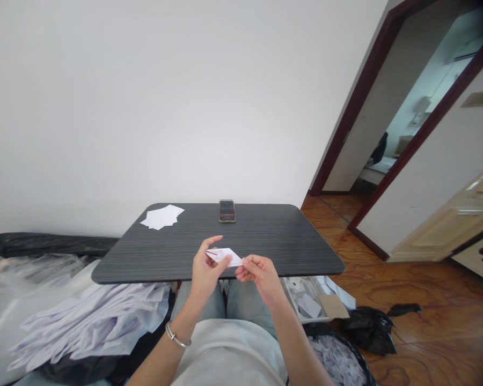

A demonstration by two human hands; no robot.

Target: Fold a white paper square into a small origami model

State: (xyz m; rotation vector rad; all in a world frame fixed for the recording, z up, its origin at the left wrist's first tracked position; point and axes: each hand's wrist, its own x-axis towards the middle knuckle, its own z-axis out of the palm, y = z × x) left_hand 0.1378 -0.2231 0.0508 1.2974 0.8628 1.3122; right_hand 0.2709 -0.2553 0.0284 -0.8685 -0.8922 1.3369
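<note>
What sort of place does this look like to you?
Probably a spare room in a home: a doorway shows what looks like a bed beyond, the floor is glossy wood-grain, and a dark table stands by a bare wall.

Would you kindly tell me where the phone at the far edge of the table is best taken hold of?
Grip the phone by its two narrow side edges, coming from the near side across the dark table. It appears to stand propped upright close to the far edge, screen toward the person, so the wall behind seems to leave little room at its back.
</note>
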